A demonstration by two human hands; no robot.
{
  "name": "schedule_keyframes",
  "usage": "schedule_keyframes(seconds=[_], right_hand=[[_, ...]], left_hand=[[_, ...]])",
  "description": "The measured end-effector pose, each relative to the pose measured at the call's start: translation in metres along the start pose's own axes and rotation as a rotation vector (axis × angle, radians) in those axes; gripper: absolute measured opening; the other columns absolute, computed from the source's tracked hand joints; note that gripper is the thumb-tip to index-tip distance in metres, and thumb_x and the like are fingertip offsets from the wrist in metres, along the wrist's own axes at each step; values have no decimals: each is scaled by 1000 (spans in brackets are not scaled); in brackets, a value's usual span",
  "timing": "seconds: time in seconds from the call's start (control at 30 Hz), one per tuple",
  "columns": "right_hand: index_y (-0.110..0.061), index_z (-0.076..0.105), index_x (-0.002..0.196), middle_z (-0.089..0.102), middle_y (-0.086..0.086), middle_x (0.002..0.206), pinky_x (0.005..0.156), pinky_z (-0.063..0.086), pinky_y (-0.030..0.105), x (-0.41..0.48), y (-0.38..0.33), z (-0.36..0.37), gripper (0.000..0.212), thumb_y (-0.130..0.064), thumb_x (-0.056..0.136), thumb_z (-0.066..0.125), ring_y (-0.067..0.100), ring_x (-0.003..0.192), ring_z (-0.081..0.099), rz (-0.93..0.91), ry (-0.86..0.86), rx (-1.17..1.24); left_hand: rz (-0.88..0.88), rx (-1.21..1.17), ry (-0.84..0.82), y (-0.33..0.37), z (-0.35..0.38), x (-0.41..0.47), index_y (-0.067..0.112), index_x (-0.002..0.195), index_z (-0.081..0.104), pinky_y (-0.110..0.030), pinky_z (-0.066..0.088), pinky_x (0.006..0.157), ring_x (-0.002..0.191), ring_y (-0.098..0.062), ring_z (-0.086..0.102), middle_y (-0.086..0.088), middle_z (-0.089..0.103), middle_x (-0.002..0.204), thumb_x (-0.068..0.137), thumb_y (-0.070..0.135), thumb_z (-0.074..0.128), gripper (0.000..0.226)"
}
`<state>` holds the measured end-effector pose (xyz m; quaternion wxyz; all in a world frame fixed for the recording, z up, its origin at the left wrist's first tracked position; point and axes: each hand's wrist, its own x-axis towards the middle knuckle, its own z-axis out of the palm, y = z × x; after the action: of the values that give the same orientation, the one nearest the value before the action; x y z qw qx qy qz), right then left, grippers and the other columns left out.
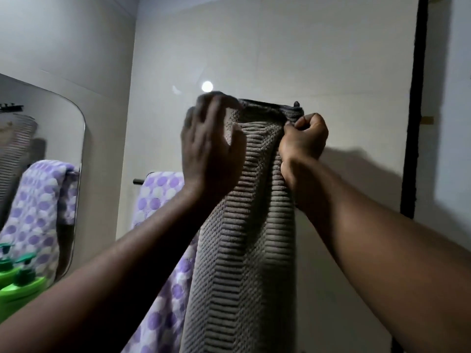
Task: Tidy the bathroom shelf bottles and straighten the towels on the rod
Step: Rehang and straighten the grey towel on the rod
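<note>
A grey ribbed towel (244, 238) hangs over an upper rod whose right end (296, 103) pokes out above the cloth. My left hand (211, 146) lies on the towel's upper left part, fingers spread and curled over its top edge. My right hand (302, 138) is a fist pinching the towel's top right edge just under the rod end. Lower and to the left, a purple and white dotted towel (158, 197) hangs on a dark lower rod (139, 181), partly hidden behind my left forearm and the grey towel.
A rounded mirror (51, 118) on the left wall reflects both towels. Green pump bottles (20, 284) stand at the lower left by the mirror. A black vertical door frame (415, 110) runs down the right. The tiled wall behind shows a bright light spot.
</note>
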<state>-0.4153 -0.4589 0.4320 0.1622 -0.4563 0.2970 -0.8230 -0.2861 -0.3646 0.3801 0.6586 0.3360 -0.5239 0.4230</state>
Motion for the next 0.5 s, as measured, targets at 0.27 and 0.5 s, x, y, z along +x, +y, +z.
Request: schedule_keyframes(seconds=[0.27,0.5], right_hand=[[-21,56,78,61,3,96,73,49,37,3,55,0,19,-19,80,75,28,90,58,-519,-101,-592],[-28,67,112,72,7,115,84,52,40,-41,33,-27,44,-57,101,37,33,106,66,-735,-747,-983]], left_hand=[[146,209,-869,-60,49,-52,28,126,66,-39,43,103,123,-26,59,0,66,133,99,63,28,58],[90,74,-1022,-69,60,-34,26,109,72,-39,45,86,114,-32,65,-12,72,123,82,64,18,71]])
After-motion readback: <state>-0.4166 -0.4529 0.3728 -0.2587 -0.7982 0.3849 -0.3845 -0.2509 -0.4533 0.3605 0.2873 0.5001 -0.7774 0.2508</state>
